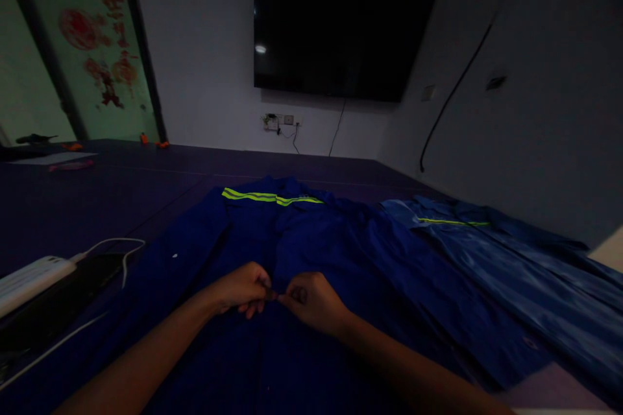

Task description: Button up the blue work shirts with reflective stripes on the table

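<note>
Pinched by left hand and right hand: blue jacket (dimly lit), flanked by power strip, lighter garment.

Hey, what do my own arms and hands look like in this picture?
Your slim left hand and right hand are ungloved. No watch or bracelet shows at either wrist, and no sleeve on the visible forearms. It's too dim to check for rings.

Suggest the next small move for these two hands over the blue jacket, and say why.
Perhaps hold the left hand steady and ease the right hand toward it, to align the front of the blue jacket: both hands pinch, almost touching, over its middle, below the break in the yellow-green stripe. What lies between them is too dark to tell.
</note>
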### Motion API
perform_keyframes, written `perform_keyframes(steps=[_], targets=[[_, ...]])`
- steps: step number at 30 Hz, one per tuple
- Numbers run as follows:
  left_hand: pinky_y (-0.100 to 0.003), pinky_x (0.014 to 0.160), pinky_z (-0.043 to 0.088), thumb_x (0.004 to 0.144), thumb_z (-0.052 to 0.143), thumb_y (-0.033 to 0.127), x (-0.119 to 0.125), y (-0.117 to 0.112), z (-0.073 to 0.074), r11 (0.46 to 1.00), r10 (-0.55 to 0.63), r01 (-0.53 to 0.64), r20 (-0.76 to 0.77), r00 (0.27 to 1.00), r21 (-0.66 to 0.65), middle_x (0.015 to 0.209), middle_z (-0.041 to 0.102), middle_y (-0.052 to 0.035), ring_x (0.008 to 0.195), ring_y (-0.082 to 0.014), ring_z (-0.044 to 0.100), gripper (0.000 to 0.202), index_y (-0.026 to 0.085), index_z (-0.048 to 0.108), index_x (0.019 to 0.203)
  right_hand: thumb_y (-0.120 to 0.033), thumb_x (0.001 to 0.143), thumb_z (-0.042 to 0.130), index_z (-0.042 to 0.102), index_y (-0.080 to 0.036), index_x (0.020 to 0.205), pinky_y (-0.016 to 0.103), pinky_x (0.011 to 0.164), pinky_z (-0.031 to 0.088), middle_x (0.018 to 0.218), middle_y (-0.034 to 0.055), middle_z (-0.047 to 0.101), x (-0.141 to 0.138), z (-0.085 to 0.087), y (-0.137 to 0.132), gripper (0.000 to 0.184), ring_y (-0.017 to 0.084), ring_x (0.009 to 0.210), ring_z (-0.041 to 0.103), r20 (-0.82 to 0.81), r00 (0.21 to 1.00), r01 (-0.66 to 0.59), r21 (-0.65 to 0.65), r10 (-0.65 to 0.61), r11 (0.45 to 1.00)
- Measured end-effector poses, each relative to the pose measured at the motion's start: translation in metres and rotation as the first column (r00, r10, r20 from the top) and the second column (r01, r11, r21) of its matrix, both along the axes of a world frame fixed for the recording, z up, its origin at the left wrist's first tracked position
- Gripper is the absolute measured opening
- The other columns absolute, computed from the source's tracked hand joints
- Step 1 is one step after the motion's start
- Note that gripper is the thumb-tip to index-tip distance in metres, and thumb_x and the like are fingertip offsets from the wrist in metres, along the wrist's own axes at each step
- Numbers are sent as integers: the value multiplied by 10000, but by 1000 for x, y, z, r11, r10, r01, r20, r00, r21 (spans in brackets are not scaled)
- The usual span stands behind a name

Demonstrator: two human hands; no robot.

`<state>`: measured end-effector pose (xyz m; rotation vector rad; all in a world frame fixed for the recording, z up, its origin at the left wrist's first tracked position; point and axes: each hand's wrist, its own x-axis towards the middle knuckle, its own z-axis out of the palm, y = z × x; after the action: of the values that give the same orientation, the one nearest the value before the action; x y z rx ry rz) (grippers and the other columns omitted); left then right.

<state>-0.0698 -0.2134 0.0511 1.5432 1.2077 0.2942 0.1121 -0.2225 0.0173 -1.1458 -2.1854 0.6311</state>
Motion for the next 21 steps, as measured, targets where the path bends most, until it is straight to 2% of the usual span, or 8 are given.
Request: perform_keyframes(steps=[4, 10, 15, 21], targets=[[-163, 332, 224, 665, 533, 296, 1, 0, -2, 1000, 17, -16, 7, 1000, -12, 478, 563, 22, 338, -54, 446, 178, 145, 491, 580, -265, 688, 658, 667, -181, 670, 179, 456, 312, 566, -26, 591, -2, 3, -1, 86, 76, 494, 491, 20, 1000, 25, -50, -24, 998], [-161, 326, 184, 720, 470, 321, 3, -1, 0, 1000, 16, -16, -15, 1000, -16, 475, 547, 28, 310, -36, 390, 207, 147, 473, 608, -327, 698, 661, 658, -175, 703, 181, 436, 287, 567, -29, 595, -5, 3, -3, 153, 72, 478, 483, 21, 998, 65, -152, -63, 986], [-169, 331, 175, 696, 523, 371, -2, 1, 2, 996, -90, 90, -36, 995, -21, 500, 551, 43, 319, -32, 350, 222, 154, 485, 670, -252, 732, 608, 624, -170, 704, 179, 435, 282, 560, -31, 582, -6, 7, -6, 88, 69, 471, 478, 35, 999, 44, -160, -39, 986], [-166, 351, 186, 652, 583, 391, -7, 5, 7, 991, -122, 122, -4, 992, -53, 464, 506, 58, 333, -29, 344, 261, 152, 480, 637, -199, 722, 585, 570, -155, 658, 175, 405, 271, 499, -39, 522, -9, 5, -7, 79, 69, 431, 449, -134, 989, 22, -331, -70, 943]])
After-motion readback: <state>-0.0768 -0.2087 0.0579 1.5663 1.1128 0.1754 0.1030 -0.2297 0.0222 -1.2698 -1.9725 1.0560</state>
